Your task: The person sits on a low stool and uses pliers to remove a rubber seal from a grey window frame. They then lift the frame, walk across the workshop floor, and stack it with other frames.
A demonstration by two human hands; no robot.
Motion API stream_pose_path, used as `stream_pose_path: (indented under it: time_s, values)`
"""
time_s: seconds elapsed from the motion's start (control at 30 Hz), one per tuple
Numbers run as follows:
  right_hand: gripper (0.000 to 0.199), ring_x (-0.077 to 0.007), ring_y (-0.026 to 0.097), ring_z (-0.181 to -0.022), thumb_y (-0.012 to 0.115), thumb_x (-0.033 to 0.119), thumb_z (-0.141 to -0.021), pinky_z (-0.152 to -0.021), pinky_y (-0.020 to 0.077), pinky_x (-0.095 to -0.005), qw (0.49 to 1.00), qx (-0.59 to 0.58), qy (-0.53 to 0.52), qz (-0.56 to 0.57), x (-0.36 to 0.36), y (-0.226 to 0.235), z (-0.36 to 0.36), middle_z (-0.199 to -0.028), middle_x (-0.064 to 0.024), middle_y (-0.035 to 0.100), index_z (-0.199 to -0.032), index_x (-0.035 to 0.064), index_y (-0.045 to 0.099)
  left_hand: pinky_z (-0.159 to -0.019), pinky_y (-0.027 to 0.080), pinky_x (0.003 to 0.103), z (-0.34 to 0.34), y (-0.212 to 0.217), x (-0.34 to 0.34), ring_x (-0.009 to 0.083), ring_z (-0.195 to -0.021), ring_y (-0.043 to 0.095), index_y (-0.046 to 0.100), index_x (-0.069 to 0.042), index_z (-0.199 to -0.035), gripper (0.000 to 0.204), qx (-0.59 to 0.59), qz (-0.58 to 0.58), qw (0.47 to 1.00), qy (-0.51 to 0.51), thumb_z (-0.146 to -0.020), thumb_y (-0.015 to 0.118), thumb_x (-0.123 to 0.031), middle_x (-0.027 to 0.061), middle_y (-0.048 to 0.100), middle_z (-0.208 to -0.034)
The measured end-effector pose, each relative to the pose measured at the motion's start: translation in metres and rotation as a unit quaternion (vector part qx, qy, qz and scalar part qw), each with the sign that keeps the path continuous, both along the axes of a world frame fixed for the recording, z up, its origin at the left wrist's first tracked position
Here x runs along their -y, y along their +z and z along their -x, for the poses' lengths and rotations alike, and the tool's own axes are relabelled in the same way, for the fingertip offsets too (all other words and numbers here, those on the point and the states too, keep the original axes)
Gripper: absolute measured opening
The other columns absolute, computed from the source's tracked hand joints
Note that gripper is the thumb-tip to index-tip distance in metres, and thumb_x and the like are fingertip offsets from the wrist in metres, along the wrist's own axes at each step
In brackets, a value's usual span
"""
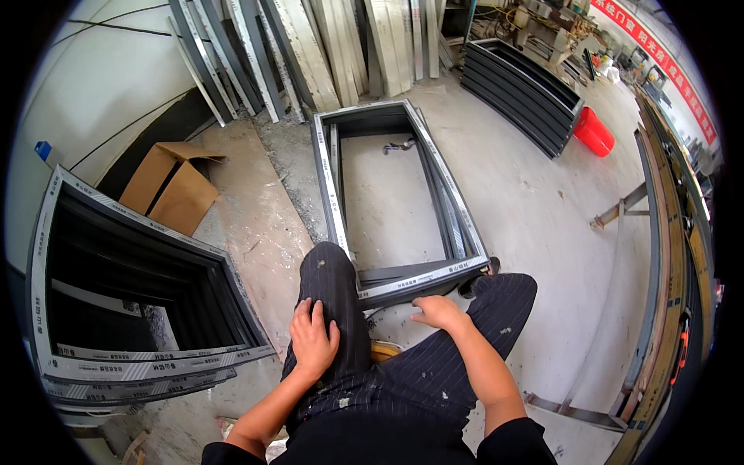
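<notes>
My left hand lies on my left thigh, its fingers spread over the dark pinstriped trousers, and holds nothing. My right hand rests loosely by my right inner thigh, close to the near edge of a rectangular window frame. Its fingers point left, slightly apart, with nothing visible in them. The dark grey frame, covered with printed white protective film, lies in front of my knees with other frames under it. Within its opening, a small silver-and-black tool sits toward the far end; its kind is unclear.
At left stands a stack of similar frames, with a cardboard box behind it. Long profiles lean at the back. Farther right are stacked dark frames, a red bucket and a rack with long profiles.
</notes>
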State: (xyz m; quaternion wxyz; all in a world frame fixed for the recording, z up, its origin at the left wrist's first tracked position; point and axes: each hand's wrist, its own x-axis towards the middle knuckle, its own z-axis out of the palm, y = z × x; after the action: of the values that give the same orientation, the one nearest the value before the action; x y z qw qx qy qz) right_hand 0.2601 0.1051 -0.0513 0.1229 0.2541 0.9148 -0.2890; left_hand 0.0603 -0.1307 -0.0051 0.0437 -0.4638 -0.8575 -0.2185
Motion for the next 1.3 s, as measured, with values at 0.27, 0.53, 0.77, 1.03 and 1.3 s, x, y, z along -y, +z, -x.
stream_pose_path:
  time_s: [0.27,0.53,0.77,1.03,1.3]
  values:
    - [0.043,-0.0343,0.06,-0.104,0.062,0.04,-0.085,-0.086,0.0481,-0.0432,0.997,0.07,-0.012,0.016,-0.003,0.01,-0.006,-0.107,-0.0171,0.066,-0.113,0.0068,0.063,-0.102,0.035,0.048,0.004,0.001,0.008,0.0411,-0.122,0.042,0.046,0.003,-0.126,0.05,-0.015,-0.003,1.0,0.027,-0.082,0.062,-0.015,0.0249,0.044,-0.13]
    - [0.038,-0.034,0.062,-0.097,0.064,0.039,-0.082,-0.083,0.049,-0.044,0.999,0.025,-0.031,-0.01,-0.004,0.001,-0.021,-0.099,-0.0162,0.067,-0.102,0.0067,0.067,-0.103,0.031,0.048,-0.002,0.021,0.021,0.0424,-0.124,0.04,0.045,0.004,-0.127,0.054,-0.052,-0.015,0.997,0.055,-0.08,0.062,-0.017,0.0257,0.042,-0.133]
    - [0.035,-0.0329,0.063,-0.096,0.066,0.037,-0.081,-0.082,0.0494,-0.0432,0.999,0.007,-0.048,-0.017,-0.005,0.017,-0.014,-0.097,-0.0153,0.067,-0.097,0.0057,0.067,-0.104,0.032,0.047,0.002,0.028,0.065,0.0423,-0.122,0.04,0.041,0.006,-0.128,0.052,-0.044,-0.074,0.99,0.107,-0.082,0.057,-0.012,0.0252,0.041,-0.132]
    - [0.034,-0.0326,0.063,-0.097,0.065,0.037,-0.083,-0.082,0.0493,-0.0429,0.999,0.032,-0.014,0.004,-0.005,0.006,0.013,-0.097,-0.0155,0.067,-0.098,0.0064,0.067,-0.104,0.032,0.047,0.008,0.023,0.068,0.0424,-0.121,0.041,0.041,0.005,-0.128,0.05,-0.039,-0.091,0.984,0.145,-0.083,0.056,-0.011,0.0251,0.042,-0.13]
    - [0.045,-0.0334,0.06,-0.105,0.061,0.042,-0.085,-0.088,0.0473,-0.0423,0.995,0.102,0.006,0.02,-0.002,0.007,0.006,-0.11,-0.0168,0.065,-0.116,0.0082,0.064,-0.104,0.032,0.047,0.009,0.018,0.067,0.0417,-0.121,0.041,0.042,0.005,-0.127,0.049,-0.021,-0.105,0.983,0.152,-0.084,0.055,-0.011,0.0247,0.042,-0.13]
